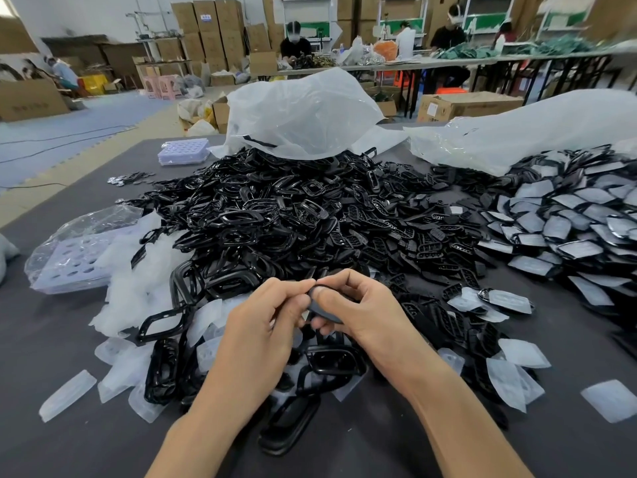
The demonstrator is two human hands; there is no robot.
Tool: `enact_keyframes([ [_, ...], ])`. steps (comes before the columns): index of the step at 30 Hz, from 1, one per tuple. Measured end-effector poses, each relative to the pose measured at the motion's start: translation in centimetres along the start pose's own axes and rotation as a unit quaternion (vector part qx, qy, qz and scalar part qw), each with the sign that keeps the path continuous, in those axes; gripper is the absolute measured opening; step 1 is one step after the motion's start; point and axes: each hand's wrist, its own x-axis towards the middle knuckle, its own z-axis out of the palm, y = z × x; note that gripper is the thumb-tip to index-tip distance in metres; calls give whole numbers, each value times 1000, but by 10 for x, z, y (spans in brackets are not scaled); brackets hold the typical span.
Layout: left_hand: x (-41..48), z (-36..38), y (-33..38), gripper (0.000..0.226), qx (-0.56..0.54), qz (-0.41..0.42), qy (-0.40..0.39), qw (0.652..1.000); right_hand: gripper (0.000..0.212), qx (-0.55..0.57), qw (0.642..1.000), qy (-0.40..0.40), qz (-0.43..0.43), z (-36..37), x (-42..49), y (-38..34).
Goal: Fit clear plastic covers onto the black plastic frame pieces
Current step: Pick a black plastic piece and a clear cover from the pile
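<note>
The left hand (265, 319) and right hand (358, 305) are meeting above the near edge of the black frame pile (275, 208) - each is pinching the same black frame piece (323, 312) between thumb and curled fingers - while loose clear covers (506, 377) are lying around them on the grey table (69, 446)
</note>
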Motion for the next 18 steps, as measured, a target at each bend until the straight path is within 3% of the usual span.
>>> enact_keyframes([
  [5,-2,1,3,22,27,47,11,998,8,-18,999,17,-22,3,-1,-2],
  [8,-2,4,3,18,91,91,40,991,20,24,998,50,-26,3,0,-3],
  [13,-7,5,4,23,200,170,-27,965,33,74,993,87,-25,4,3,-1],
  [18,-13,15,13,29,211,193,-73,955,32,87,992,88,-37,3,3,-2],
])
